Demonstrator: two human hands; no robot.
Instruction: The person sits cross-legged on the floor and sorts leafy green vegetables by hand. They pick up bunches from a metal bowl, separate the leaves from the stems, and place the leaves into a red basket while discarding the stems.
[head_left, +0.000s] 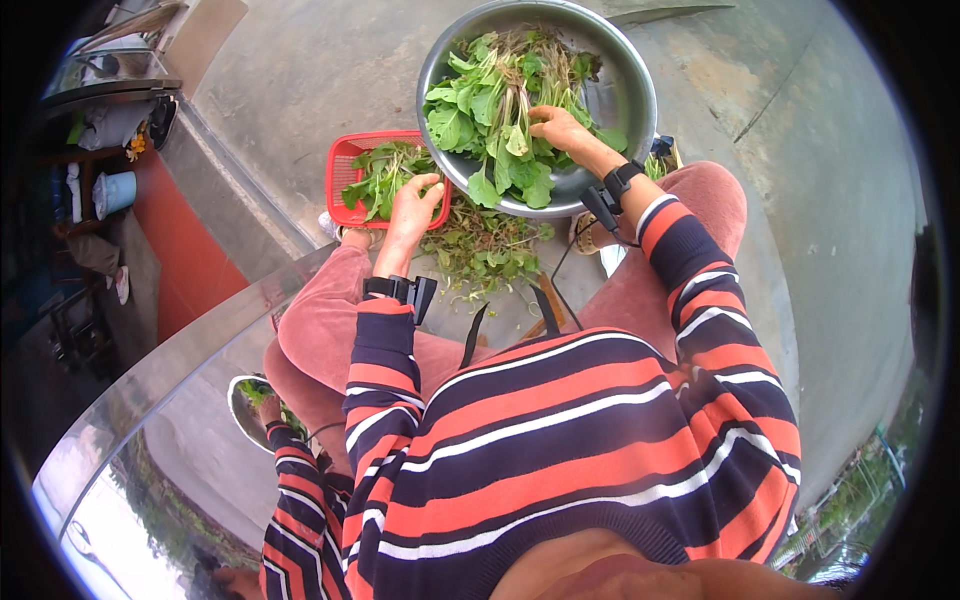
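Observation:
A wide metal basin (645, 82) holds a heap of leafy greens (484, 105) with pale stems and brown roots. My right hand (562, 133) reaches over the basin's near right side, fingers apart at the stems. Left of the basin is a red plastic basket (339, 176) with loose greens (390, 169) inside. Above the basket's near right corner is my left hand (411, 210), its fingers curled. A bit of green shows by its fingertips, but whether they grip it is unclear.
Discarded leaves and stems (487, 251) lie piled on the concrete floor (285, 82) between my feet. Part of a wooden stool (551, 300) shows under me. A shiny reflective panel (180, 367) curves along my left side. Farther left stands a light blue bucket (115, 196).

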